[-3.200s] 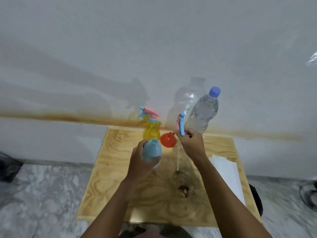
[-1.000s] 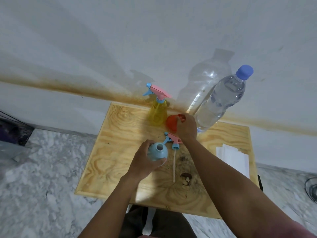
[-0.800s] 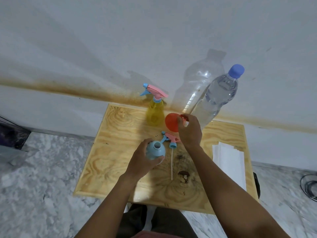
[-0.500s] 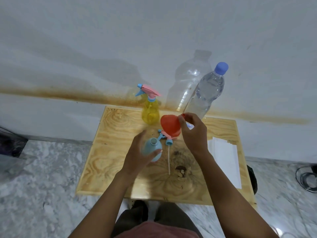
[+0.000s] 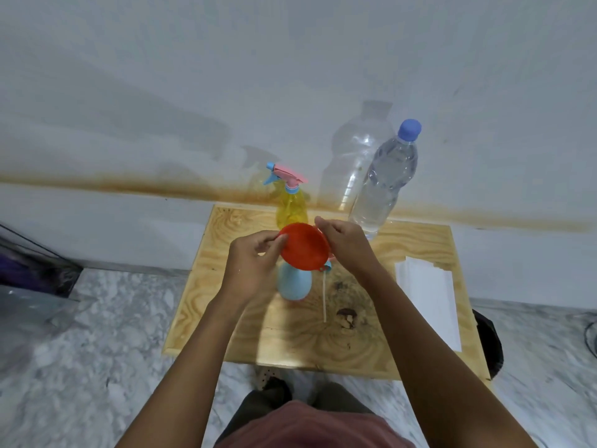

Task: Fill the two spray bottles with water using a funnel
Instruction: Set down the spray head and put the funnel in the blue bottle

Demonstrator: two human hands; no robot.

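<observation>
A red funnel (image 5: 303, 245) sits over the mouth of the light blue spray bottle (image 5: 294, 283), which stands on the wooden table (image 5: 226, 302). My left hand (image 5: 253, 263) pinches the funnel's left rim and my right hand (image 5: 345, 245) pinches its right rim. The blue bottle's removed spray head, mostly hidden behind the funnel, lies beside it with its white dip tube (image 5: 324, 299) pointing toward me. A yellow spray bottle (image 5: 290, 208) with its pink and blue trigger head on stands at the back. Beside it stands a capped clear water bottle (image 5: 384, 185).
White folded paper (image 5: 426, 295) lies on the table's right side. A dark knot stain (image 5: 347, 316) marks the wood. The table stands against a white wall with a rusty stain line. Marble floor surrounds the table, and a dark object sits at the far left.
My right hand put the spray head down on the table, picked up the red funnel and brought it over the blue bottle. My left hand left the bottle's body and now pinches the funnel rim.
</observation>
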